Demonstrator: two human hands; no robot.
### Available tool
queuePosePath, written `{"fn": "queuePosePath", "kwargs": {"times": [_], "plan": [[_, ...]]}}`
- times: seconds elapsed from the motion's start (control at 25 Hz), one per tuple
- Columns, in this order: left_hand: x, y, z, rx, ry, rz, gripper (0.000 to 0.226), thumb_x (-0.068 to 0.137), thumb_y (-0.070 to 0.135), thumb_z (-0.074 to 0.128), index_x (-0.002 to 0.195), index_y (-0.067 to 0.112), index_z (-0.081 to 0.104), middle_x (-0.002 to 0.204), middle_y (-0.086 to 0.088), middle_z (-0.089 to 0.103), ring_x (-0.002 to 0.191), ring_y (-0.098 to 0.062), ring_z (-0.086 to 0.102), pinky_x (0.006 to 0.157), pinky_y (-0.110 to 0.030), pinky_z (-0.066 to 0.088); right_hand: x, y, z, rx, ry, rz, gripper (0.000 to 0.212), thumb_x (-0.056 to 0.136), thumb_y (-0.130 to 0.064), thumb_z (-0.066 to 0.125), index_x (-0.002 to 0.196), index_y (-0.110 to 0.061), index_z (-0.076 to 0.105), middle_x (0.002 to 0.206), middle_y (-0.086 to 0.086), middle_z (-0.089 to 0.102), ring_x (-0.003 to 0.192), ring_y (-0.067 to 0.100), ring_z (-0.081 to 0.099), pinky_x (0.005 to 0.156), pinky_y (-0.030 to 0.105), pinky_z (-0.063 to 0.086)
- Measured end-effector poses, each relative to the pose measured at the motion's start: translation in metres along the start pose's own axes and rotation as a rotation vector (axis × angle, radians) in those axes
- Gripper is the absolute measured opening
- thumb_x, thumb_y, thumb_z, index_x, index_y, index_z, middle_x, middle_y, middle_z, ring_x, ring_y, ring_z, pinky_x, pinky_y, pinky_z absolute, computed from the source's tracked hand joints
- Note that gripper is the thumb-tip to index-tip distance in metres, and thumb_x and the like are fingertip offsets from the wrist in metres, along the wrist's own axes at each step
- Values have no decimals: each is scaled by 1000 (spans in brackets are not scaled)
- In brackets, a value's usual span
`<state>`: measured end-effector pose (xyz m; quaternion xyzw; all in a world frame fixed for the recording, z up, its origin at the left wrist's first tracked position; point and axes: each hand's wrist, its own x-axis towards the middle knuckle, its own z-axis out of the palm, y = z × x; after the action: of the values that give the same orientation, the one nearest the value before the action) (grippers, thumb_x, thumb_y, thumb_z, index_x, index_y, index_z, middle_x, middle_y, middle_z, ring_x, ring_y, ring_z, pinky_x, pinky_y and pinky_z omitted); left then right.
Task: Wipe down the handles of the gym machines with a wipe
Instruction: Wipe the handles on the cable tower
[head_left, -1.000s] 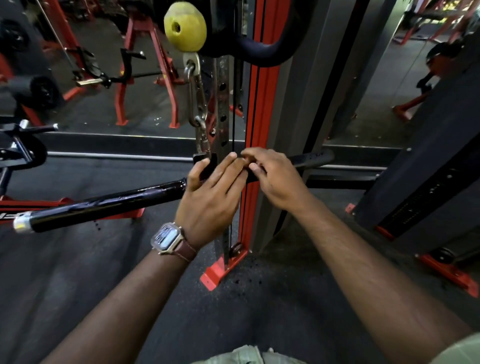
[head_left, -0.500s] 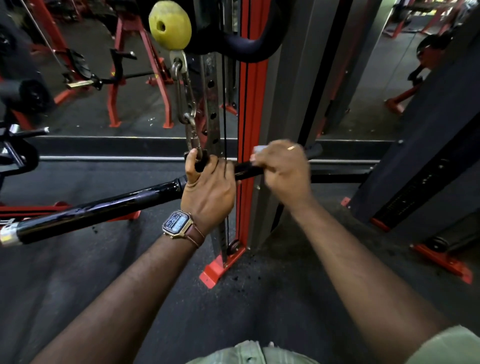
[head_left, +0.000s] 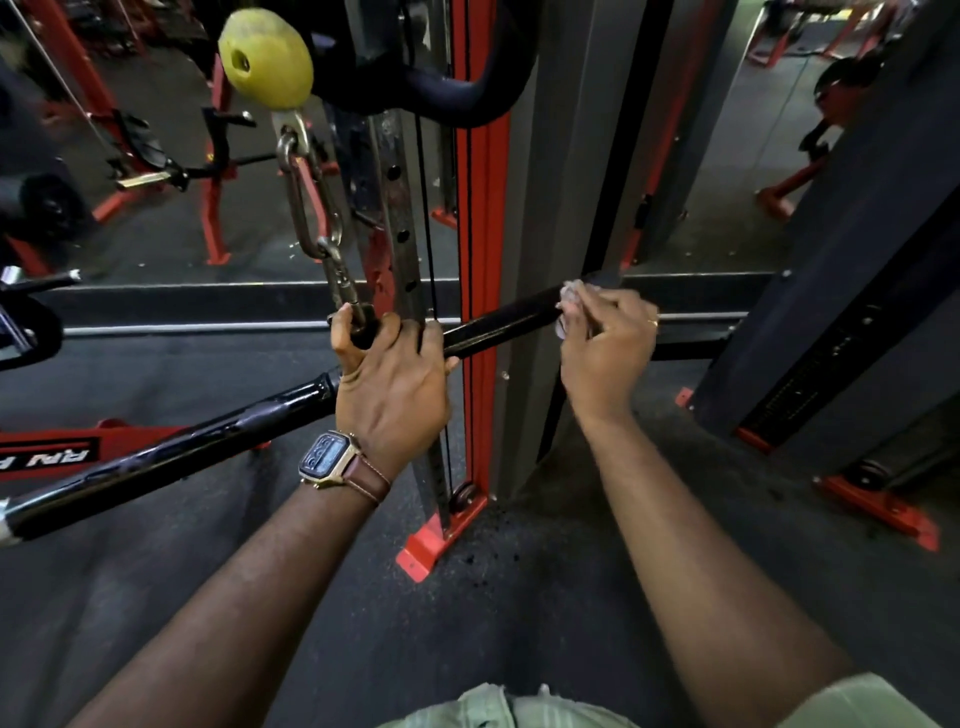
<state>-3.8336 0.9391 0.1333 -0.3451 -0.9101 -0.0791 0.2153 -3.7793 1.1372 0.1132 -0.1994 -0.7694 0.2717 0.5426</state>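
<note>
Head view shows a long black bar (head_left: 218, 447) running from the lower left edge of the frame up toward centre right, hung by a steel carabiner (head_left: 311, 208) and clip below a yellow ball stop (head_left: 265, 49) in the upper left. The left hand (head_left: 395, 384), just left of centre, grasps the bar at its middle, right where the clip joins it, probably to stop the bar from swinging on its cable while it is rubbed. The right hand (head_left: 608, 343), right of centre, has its fingers curled round the far end of the bar with a pale wipe (head_left: 571, 299) bunched between them and the metal; only a crumpled edge of the wipe shows at the fingertips. That placement suggests the right-hand stretch of the bar is being cleaned, and the left stretch cannot be judged.

Behind the hands a red and grey upright (head_left: 483, 260) stands on a dark, speckled rubber floor (head_left: 311, 597). More red-framed machines fill the upper left and upper right of the frame.
</note>
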Motion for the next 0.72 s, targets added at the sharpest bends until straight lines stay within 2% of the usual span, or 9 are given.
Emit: {"fn": "queuePosePath", "kwargs": {"times": [0.04,0.16,0.2,0.32,0.36,0.44,0.52,0.56,0.72], "plan": [[0,2,-1,4,-4,-8,34,98,33,39,114,7,56,99,-10,61,107,-29,46,103,-62,38,-5,-4,3,-10,12,-1,16,88,-15,72,103,-10,78,90,5,65,89,26,59,82,11,41],[-1,4,-3,2,-11,-19,29,99,31,38,109,10,56,96,-8,62,104,-28,46,104,-62,37,-31,-20,16,76,-88,-214,14,88,-12,75,101,-12,77,89,2,65,84,23,61,75,27,51],[-1,3,-3,-22,-19,-20,28,100,31,36,108,11,54,95,-8,62,103,-27,45,103,-62,38,-24,-15,13,108,-80,-176,13,89,-14,73,101,-13,77,90,0,64,81,23,62,72,28,52],[0,5,-6,-43,-20,-30,35,101,46,34,106,15,49,89,-7,62,101,-26,46,98,-61,42,12,20,-2,62,143,169,17,91,-19,69,103,-11,77,92,0,62,81,25,64,71,24,54],[0,5,-7,-25,-22,-28,40,100,54,37,108,17,47,86,-6,62,101,-27,48,98,-59,43,11,20,-2,42,152,184,16,90,-18,70,103,-10,77,92,2,63,82,24,63,72,29,55],[1,5,-6,-4,-45,-18,41,94,57,48,110,19,44,86,-7,63,102,-28,49,97,-59,44,-13,-10,7,38,53,0,12,87,-13,74,98,-10,77,89,4,63,81,23,60,71,36,54],[0,5,-6,8,-58,-15,36,92,50,55,109,21,43,87,-8,63,104,-28,47,97,-61,43,-37,-23,12,69,-44,-208,13,85,-7,77,98,-10,78,87,6,64,80,22,59,71,29,51],[0,4,-6,12,-62,-15,34,92,48,56,108,21,43,87,-9,63,104,-29,46,97,-61,43,-32,-14,9,64,-59,-194,14,85,-7,76,98,-10,78,87,6,64,80,22,58,70,28,50],[-4,7,-8,31,-37,-45,31,95,48,50,106,19,46,88,-10,63,103,-31,46,98,-61,43,2,38,-5,0,97,159,17,90,-12,69,104,-10,78,88,5,62,78,25,62,68,36,54]]}}
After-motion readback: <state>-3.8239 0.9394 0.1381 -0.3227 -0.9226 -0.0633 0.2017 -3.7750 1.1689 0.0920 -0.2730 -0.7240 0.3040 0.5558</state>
